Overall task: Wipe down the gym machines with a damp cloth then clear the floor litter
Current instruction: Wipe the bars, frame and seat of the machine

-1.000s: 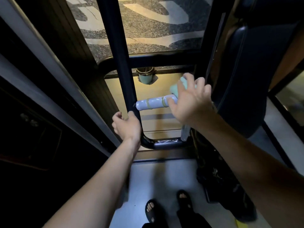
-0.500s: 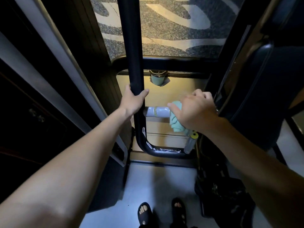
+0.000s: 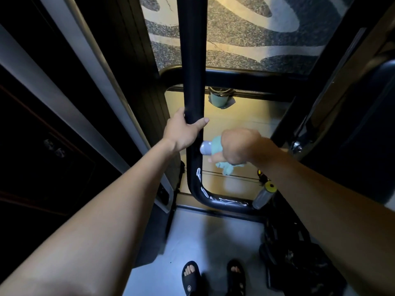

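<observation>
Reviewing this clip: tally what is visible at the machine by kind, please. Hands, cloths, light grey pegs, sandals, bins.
Hands: 2, left hand on the black frame tube, right hand holding the cloth
Teal cloth: 1
Light grey pegs: 2, one being wiped, one yellow-capped
Black sandals: 2
Green bin: 1
Total: 8

The left hand grips the black upright tube of the gym machine, thumb on its right side. Just right of the tube, the right hand holds a pale green cloth wrapped round a short grey handle bar that sticks out sideways. Below the tube, two feet in black sandals stand on the grey floor. A second grey peg with a yellow end cap lies low to the tube's right.
</observation>
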